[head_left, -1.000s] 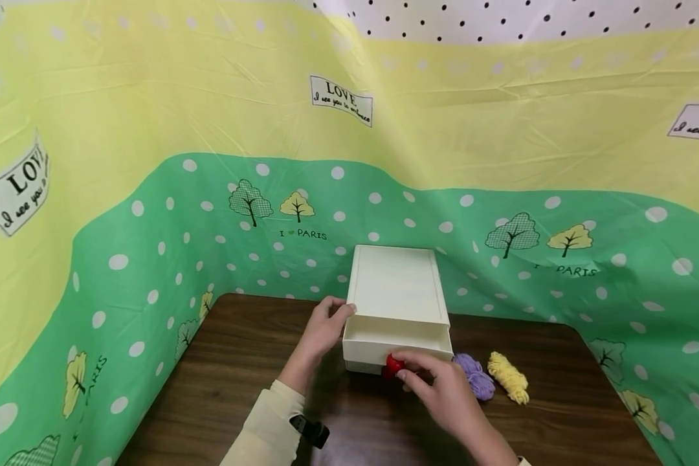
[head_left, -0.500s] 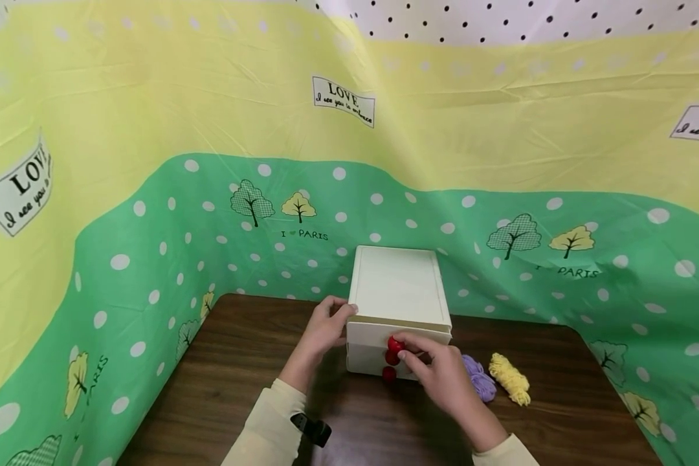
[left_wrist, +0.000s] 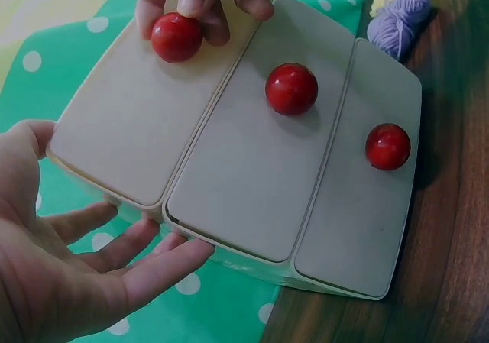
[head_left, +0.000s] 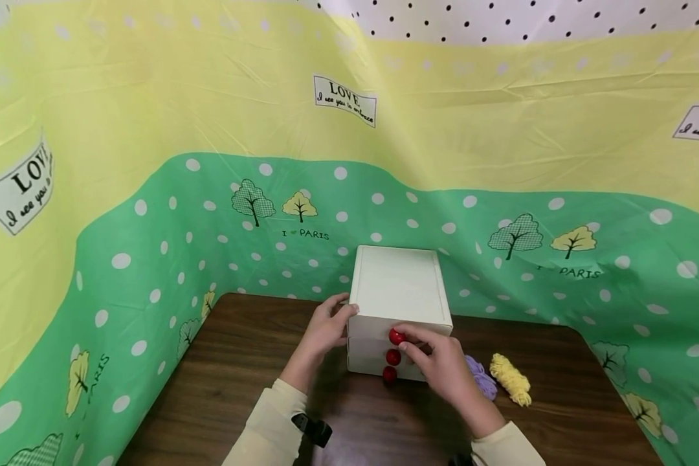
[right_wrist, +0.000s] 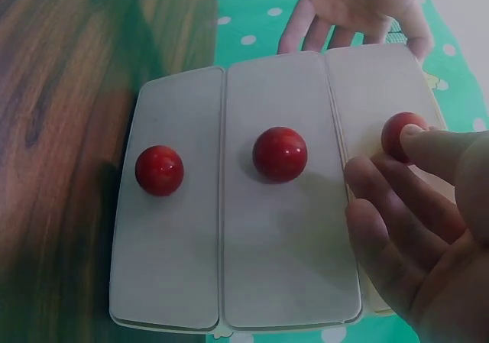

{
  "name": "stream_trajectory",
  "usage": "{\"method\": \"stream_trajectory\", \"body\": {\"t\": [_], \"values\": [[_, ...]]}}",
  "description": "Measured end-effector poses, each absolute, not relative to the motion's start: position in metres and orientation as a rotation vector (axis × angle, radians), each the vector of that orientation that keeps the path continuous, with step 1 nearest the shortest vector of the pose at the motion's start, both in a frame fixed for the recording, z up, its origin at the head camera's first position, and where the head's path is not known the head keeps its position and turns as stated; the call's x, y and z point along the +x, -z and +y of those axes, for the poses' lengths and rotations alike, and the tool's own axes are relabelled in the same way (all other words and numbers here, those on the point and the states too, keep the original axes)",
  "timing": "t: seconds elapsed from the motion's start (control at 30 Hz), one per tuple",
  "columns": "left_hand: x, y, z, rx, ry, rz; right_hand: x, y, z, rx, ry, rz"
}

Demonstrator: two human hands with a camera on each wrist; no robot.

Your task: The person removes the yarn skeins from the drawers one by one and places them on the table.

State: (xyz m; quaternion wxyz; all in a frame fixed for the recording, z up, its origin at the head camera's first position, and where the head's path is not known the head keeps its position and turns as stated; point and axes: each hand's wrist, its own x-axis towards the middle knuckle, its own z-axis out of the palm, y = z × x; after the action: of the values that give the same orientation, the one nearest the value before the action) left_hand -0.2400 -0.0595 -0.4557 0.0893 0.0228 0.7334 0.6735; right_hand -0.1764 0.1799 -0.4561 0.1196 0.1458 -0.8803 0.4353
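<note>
A white box of three stacked drawers (head_left: 402, 285) stands on the table, each drawer front bearing a round red knob. My right hand (head_left: 445, 366) pinches the top drawer's red knob (head_left: 396, 336) between thumb and fingers. That drawer sits pushed in, its front level with the ones below. Along the box's left side lies my left hand (head_left: 324, 329), thumb at the top front corner and fingers extended against the side wall. In the left wrist view the middle knob (left_wrist: 291, 88) and the bottom knob (left_wrist: 387, 146) are untouched.
Right of the box lie a purple yarn skein (head_left: 481, 378) and a yellow yarn skein (head_left: 510, 380), the purple one partly behind my right hand. A dark wooden table (head_left: 221, 382) bears everything. Behind it hangs a green and yellow curtain (head_left: 303, 272).
The top drawer, open a second ago, has slid back into the box, pushed by my right hand on its knob. The left hand stays at the box's side.
</note>
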Motion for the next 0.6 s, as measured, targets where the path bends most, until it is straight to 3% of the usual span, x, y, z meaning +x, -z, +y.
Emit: {"method": "stream_trajectory", "body": {"t": [0.6], "values": [[-0.242,0.457,-0.060,0.066,-1.995,2.168,-0.171,0.468,0.190,0.357,-1.289,-2.555]]}}
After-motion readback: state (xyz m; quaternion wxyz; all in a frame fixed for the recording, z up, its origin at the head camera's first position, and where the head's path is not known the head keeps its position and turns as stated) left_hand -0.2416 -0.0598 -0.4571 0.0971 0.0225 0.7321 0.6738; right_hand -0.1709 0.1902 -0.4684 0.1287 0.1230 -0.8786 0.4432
